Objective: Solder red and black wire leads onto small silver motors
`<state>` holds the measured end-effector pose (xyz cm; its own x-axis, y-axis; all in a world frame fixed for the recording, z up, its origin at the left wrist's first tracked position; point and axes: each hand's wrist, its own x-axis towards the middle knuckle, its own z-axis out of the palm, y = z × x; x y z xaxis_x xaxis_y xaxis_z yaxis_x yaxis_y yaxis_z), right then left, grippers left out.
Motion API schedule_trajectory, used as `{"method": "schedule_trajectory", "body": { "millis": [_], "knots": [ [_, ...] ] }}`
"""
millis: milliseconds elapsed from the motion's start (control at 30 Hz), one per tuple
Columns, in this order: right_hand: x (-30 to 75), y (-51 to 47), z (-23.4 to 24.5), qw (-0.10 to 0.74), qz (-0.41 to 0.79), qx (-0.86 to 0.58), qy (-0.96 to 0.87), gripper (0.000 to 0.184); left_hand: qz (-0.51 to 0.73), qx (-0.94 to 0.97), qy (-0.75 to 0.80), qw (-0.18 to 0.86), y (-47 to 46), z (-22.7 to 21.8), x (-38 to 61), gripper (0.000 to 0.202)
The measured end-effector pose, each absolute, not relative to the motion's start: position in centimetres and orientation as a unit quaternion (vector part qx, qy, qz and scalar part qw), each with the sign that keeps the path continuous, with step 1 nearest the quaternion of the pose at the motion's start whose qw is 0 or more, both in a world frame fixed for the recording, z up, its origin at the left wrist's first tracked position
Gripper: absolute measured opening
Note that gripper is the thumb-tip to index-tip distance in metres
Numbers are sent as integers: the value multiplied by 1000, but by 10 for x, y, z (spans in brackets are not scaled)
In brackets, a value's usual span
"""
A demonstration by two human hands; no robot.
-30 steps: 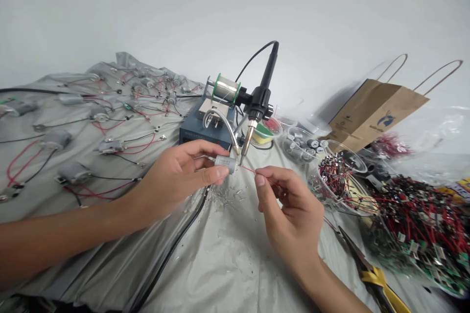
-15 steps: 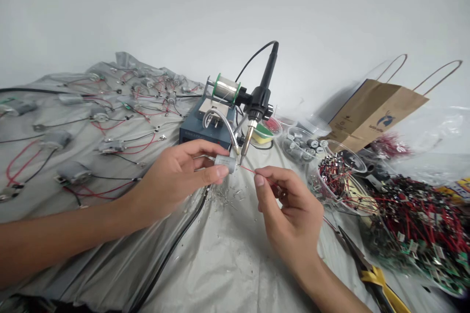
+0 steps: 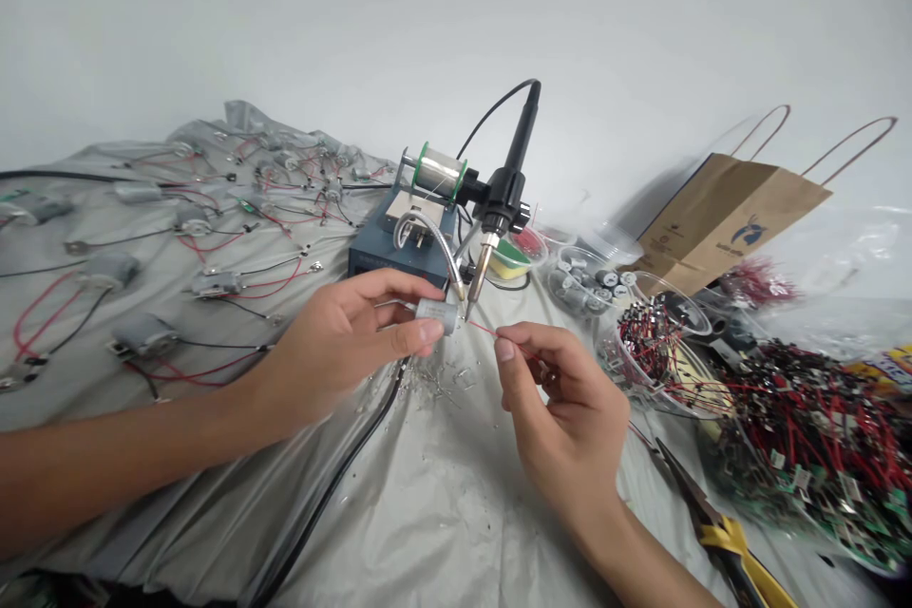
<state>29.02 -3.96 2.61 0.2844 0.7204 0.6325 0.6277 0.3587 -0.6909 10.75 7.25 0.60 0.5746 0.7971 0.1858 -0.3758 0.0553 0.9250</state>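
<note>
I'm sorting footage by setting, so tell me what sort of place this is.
Likely a small soldering workspace: a soldering iron clamped upright at an angle, a spool of solder-like wire, and many wired grey motors spread around.

No words are legible: the bag [image 3: 712, 223] bears a blue winged emblem [image 3: 749, 231]; the packet [image 3: 885, 370] to its lower right, blurred letters.

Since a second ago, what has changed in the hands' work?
No clear change: any shift is too slight to tell, and nothing was taken hold of or let go. The left hand still holds the grey motor, the right hand the red wire; the soldering iron stayed put.
</note>
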Motion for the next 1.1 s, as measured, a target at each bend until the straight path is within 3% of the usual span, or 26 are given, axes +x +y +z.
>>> {"method": "schedule_trajectory", "body": {
  "millis": [1100],
  "knots": [
    [289, -40, 29, 564, 14, -569, -598, 10, 411, 544, 209, 701, 72, 8, 108, 24]
  ]
}}
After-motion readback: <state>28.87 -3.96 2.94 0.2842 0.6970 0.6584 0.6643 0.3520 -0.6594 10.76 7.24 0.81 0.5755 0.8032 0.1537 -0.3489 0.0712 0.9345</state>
